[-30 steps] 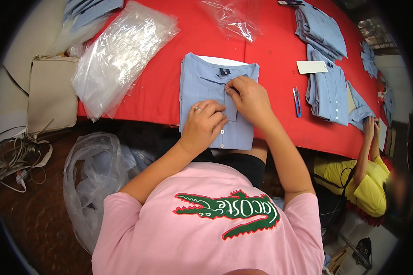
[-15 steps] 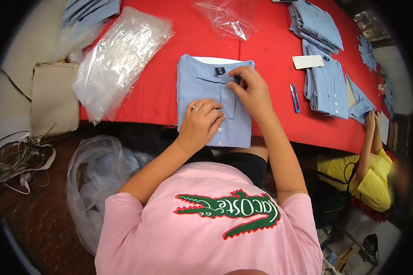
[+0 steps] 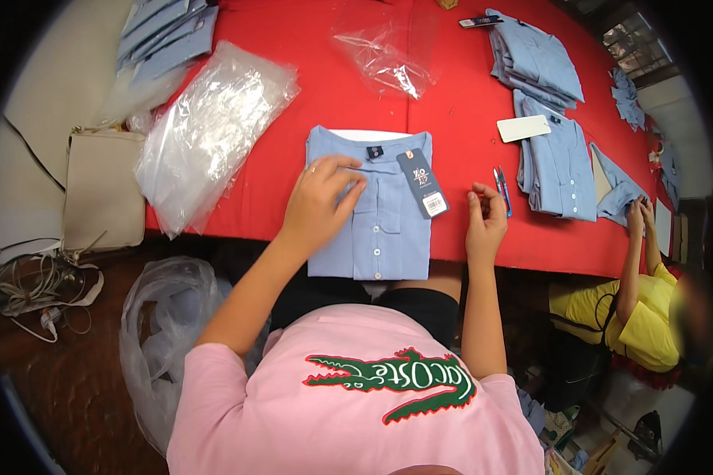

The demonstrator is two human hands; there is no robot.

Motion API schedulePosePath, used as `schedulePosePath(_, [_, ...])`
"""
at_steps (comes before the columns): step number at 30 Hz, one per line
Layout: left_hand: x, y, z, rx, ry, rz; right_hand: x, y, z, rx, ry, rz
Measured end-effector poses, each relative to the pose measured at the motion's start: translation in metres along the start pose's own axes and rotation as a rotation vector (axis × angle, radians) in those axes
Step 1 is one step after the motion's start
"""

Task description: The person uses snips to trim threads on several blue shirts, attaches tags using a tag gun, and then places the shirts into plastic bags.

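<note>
A folded light blue shirt (image 3: 337, 237) lies on the red-covered table in front of me, its white buttons down the middle. A white insert shows behind its collar, and a small dark neck label (image 3: 375, 152) sits inside. A dark blue hang tag (image 3: 422, 182) rests slanted on the shirt's right front. My left hand (image 3: 322, 199) hovers at the shirt's upper left, with thumb and fingers apart and nothing between them. Off the shirt's right side, my right hand (image 3: 486, 222) is loosely curled, holding nothing visible; blue thread snips (image 3: 502, 192) lie just beyond it.
Clear plastic bags (image 3: 218, 134) lie left, another plastic bag (image 3: 384, 59) farther back. Folded shirts (image 3: 558, 170) stand in piles at right, one bearing a white card (image 3: 523, 128). A co-worker in yellow (image 3: 642, 317) handles blue cloth. A beige bag (image 3: 103, 190) is at left.
The hang tag now shows on the shirt's right front. My right hand has left the collar and moved right and nearer me. My left hand has shifted left, up the shirt from the buttons.
</note>
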State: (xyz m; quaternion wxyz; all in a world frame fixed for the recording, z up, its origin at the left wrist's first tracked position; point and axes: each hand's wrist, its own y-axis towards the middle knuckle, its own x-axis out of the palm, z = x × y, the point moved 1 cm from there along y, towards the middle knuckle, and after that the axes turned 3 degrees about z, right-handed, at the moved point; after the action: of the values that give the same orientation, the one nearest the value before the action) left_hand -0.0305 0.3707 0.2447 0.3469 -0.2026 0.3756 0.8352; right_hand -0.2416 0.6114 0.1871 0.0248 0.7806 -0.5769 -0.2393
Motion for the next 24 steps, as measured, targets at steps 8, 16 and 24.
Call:
schedulePosePath(8, [0.050, 0.190, -0.102, -0.059, 0.345, 0.337, 0.010, 0.002, -0.016, -0.150, -0.058, -0.078])
schedulePosePath(16, [0.055, 0.269, -0.082, 0.167, 0.517, -0.196, 0.001, 0.004, -0.009, -0.069, 0.128, -0.038])
schedulePosePath(24, [0.011, 0.162, 0.189, 0.412, -0.178, -0.197, -0.093, 0.033, -0.157, -0.704, 0.021, 0.304])
